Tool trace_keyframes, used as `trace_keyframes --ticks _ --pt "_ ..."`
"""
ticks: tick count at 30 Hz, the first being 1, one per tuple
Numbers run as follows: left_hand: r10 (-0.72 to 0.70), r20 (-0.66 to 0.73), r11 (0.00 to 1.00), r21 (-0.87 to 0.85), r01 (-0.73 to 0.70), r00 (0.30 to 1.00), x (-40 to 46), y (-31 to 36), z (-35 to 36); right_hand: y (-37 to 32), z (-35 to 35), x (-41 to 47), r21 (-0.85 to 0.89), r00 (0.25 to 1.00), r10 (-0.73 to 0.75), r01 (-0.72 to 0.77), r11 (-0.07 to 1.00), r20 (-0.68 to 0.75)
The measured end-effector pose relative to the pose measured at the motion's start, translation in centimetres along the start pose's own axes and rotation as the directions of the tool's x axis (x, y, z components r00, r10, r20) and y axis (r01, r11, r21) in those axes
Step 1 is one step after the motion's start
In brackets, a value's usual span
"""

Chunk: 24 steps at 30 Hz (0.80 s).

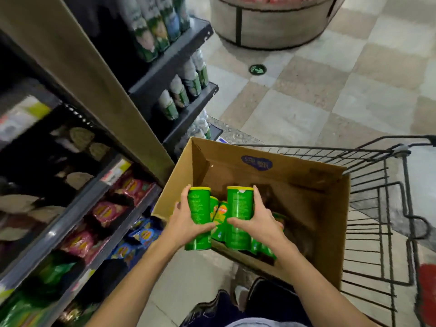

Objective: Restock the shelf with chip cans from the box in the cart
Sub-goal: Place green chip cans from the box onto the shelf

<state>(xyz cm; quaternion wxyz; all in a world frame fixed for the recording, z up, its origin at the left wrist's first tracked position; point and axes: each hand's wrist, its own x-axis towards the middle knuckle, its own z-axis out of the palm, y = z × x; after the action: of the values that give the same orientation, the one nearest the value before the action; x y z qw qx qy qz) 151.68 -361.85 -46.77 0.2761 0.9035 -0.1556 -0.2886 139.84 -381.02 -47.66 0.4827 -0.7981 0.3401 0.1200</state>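
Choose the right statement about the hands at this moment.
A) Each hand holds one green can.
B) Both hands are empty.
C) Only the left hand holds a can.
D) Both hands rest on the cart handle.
A: the left hand grips one green can and the right hand grips another green can, above the box.

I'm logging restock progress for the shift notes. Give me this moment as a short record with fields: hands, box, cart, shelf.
left hand: left hand grips one green chip can, upright, above the box's near-left edge
right hand: right hand grips a second green can, upright, over the box
box: open cardboard box sitting in the cart, more green cans still inside
cart: wire shopping cart on the person's right
shelf: shelf unit on the left, holding red, blue and green snack packs
progress: both cans lifted, not yet shelved
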Motion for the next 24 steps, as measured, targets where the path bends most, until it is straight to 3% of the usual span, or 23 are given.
trace_keyframes --ticks 7,14,18,24 --pt "-0.094 -0.377 0.984 -0.175 0.028 0.922 -12.1 -6.9 -8.5 -10.9 7.6 -6.0 -0.019 0.933 -0.317 0.324 0.946 0.171" --pt "-0.139 -0.616 0.982 -0.188 0.027 0.776 -26.5 -16.6 -15.5 -19.9 20.0 -14.1 -0.01 0.73 -0.55 0.605 0.796 0.406" --pt "-0.202 -0.709 0.978 -0.177 0.107 0.676 -34.1 -21.7 -18.5 -24.7 26.9 -19.2 0.042 0.575 -0.634 0.723 0.69 0.518" --pt "-0.261 -0.821 0.965 -0.213 0.152 0.507 -43.4 -26.9 -22.2 -30.5 35.1 -27.0 0.177 0.362 -0.709 0.807 0.563 0.605"
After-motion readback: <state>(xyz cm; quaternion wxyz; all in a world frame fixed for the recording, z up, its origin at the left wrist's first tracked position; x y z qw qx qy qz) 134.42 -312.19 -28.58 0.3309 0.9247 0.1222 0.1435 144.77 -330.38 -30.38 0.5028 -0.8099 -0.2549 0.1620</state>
